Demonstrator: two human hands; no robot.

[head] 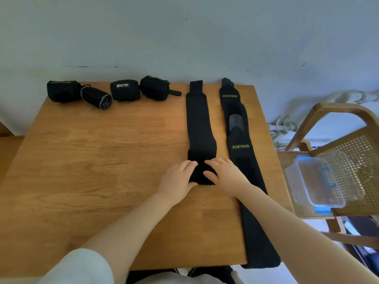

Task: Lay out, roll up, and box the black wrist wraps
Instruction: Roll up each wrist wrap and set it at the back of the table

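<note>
Both hands sit at the near end of one wrist wrap (pixel 200 128): our left hand (pixel 178 179) and right hand (pixel 224 174) have their fingers curled over a short, thick fold of black fabric (pixel 202 173) and grip it between them, so we judge that rolling has just begun here. Beyond the fold, this wrap lies flat on the table (pixel 98 160), stretching away to the far edge.

Just beside it on the right lies a second wrap (pixel 240 146), marked XUEYING, also flat and full length, its near end hanging over the table's front edge. It looks untouched by any rolling.

Along the far edge, to the left, four black rolls (pixel 111 91) sit in a row. We cannot tell whether these are finished or not yet unrolled.

A clear plastic box (pixel 320 181) with blue clips rests on a chair (pixel 346 124) to our right, well apart from the wraps. No wrap is visible in it, so boxing appears not to have started; most of the task seems to lie ahead.
</note>
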